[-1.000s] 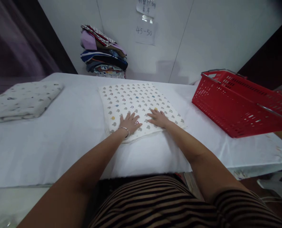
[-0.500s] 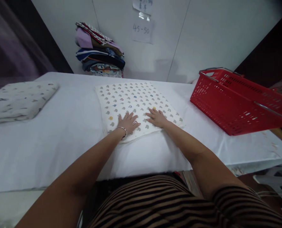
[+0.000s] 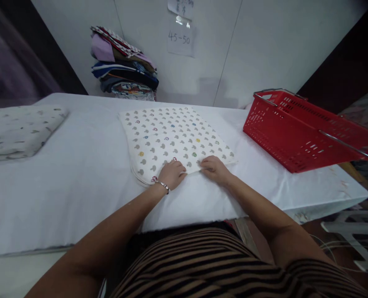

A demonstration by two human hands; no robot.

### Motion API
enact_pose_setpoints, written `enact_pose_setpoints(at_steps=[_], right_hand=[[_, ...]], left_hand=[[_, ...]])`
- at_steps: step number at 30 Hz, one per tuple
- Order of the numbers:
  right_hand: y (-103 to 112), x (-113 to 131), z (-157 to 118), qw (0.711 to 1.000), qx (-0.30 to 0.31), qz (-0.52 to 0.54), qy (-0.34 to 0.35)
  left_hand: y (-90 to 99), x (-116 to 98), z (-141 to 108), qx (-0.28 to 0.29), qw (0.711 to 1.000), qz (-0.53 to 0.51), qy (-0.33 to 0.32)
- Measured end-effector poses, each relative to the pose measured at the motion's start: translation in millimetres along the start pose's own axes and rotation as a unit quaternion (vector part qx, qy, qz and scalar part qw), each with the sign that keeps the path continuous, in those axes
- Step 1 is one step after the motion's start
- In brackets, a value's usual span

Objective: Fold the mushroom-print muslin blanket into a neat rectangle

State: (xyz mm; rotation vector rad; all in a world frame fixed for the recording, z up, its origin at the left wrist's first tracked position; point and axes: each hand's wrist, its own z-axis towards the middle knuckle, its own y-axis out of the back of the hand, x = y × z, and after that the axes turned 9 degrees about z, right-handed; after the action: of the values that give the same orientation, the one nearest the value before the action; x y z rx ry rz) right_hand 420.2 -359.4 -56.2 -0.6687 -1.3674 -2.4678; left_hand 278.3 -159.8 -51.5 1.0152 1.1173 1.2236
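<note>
A folded white cloth (image 3: 171,134) with grey mushroom-like prints and a few coloured ones lies flat in front of me. At its near edge, my left hand (image 3: 172,174), with a bracelet at the wrist, has its fingers curled over the border and closed on it. A short way to the right, my right hand (image 3: 214,169) pinches the same edge between thumb and fingers. The cloth's layers show at its near left corner. My fingertips are partly hidden by the backs of the hands.
The cloth lies on a white-covered table (image 3: 87,174). To the left is another folded printed cloth (image 3: 25,128). A red plastic basket (image 3: 304,128) stands at the right. Folded fabrics (image 3: 124,66) are stacked by the back wall, near a paper sign (image 3: 180,38) reading 45-50.
Both hands were spread flat on the cloth. They have drawn back toward me to its near edge, and their fingers have closed there. The whole view has shifted slightly.
</note>
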Motion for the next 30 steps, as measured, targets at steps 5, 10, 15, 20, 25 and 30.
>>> enact_pose_setpoints(at_steps=[5,10,15,20,25,30], right_hand=[[-5,0,-4,0.999,0.013,-0.033,-0.017],[-15,-5,-4,0.999,-0.022,-0.025,-0.008],[-18,-5,-6,0.998,-0.032,-0.054,-0.011],[-18,-2,-7,0.996,-0.034,-0.080,-0.020],[-20,-1,-8,0.995,-0.022,-0.089,-0.037],[-20,2,-8,0.995,-0.007,-0.089,-0.049]], left_hand=[[1.5,-3,2,0.008,1.000,0.014,0.014],[0.8,-10,-2,-0.010,1.000,0.002,0.028],[0.1,-13,2,0.004,0.999,0.016,0.029],[4.6,-15,4,-0.007,0.998,0.062,0.016],[3.3,-20,-1,-0.009,0.996,0.091,-0.016],[0.7,-23,-3,-0.005,0.997,0.080,-0.017]])
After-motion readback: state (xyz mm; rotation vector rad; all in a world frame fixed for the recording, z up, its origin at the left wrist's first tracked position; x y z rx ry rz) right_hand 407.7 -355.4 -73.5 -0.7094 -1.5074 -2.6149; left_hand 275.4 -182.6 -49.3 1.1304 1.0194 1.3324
